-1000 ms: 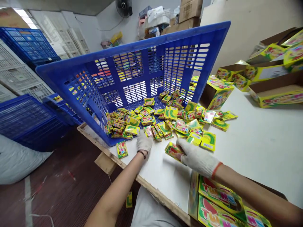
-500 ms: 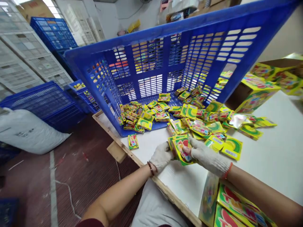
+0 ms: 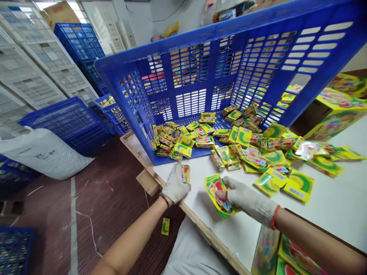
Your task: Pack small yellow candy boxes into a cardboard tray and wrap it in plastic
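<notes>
My right hand [image 3: 243,196], in a white knitted glove, grips a small stack of yellow-green candy boxes [image 3: 216,191] above the white tabletop, thumb across the printed front. My left hand [image 3: 176,185], also gloved, is at the table's wooden edge with its fingers closed round a single small candy box [image 3: 186,173], which they partly cover. Beyond both hands, a heap of loose candy boxes [image 3: 258,156] spills from a blue plastic crate [image 3: 123,95] lying on its side with its opening toward me.
Larger printed cartons stand at the right: an open carton [image 3: 335,114] and another carton [image 3: 266,244] near my right forearm. One candy box [image 3: 165,226] lies on the dark floor. A white sack [image 3: 48,152] and stacked crates [image 3: 77,42] are at the left.
My left hand has left the stack and moved left to the single box at the table edge, which has shifted right. My right hand keeps the stack. The view has turned slightly left.
</notes>
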Available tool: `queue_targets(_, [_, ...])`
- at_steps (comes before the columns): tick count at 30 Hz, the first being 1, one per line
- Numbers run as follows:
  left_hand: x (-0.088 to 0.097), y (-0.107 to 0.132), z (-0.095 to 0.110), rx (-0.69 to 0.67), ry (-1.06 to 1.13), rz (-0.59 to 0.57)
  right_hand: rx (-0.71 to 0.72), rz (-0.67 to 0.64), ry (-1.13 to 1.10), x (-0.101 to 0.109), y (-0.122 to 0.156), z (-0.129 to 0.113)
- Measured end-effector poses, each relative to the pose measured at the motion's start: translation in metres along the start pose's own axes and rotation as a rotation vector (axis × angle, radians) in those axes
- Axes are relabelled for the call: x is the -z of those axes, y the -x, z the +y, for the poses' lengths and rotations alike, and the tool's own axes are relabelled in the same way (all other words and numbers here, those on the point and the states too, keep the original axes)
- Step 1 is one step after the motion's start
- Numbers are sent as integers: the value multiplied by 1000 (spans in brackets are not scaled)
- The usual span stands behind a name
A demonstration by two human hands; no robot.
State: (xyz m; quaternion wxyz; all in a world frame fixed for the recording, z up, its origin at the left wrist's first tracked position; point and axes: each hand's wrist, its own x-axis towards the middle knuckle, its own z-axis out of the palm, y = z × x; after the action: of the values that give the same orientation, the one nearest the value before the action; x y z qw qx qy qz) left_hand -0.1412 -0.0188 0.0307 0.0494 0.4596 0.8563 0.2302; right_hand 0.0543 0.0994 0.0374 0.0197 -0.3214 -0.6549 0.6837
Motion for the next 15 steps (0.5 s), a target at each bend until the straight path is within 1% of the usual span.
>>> queue_targets(1, [-15, 8, 8, -69, 98, 47, 23, -50, -227, -1, 0, -1])
queue_targets(2, [-28, 16, 17, -146, 179, 85, 41, -86, -403, -1, 0, -3])
queue_targets(3, [-40, 23, 24, -231, 249, 102, 48, -97, -519, 0, 2, -4])
queue_targets(4, [-49, 29, 31, -316, 312, 89, 49, -87, -572, 2, 3, -6])
queue_targets(6, [-59, 32, 38, -457, 417, -24, 54, -17, -552, 11, 7, -7])
queue_targets(7, [-60, 28, 39, -492, 457, -85, 56, 34, -478, 17, 9, -7])
queue_targets(8, [-59, 21, 39, -493, 477, -124, 57, 95, -359, 23, 11, -6])
queue_targets(9, [-57, 10, 38, -471, 462, -128, 54, 158, -198, 28, 13, -5])
queue_targets(11, [-52, -21, 39, -447, 290, -60, 52, 255, 207, 31, 16, -2])
queue_targets(12, [-51, -38, 42, -465, 162, -23, 73, 270, 420, 29, 17, 0])
queue_targets(13, [-50, -55, 46, -527, 26, -19, 109, 258, 623, 24, 18, 2])
queue_targets(15, [-49, -83, 58, -673, -143, -71, 175, 197, 964, 11, 18, 6])
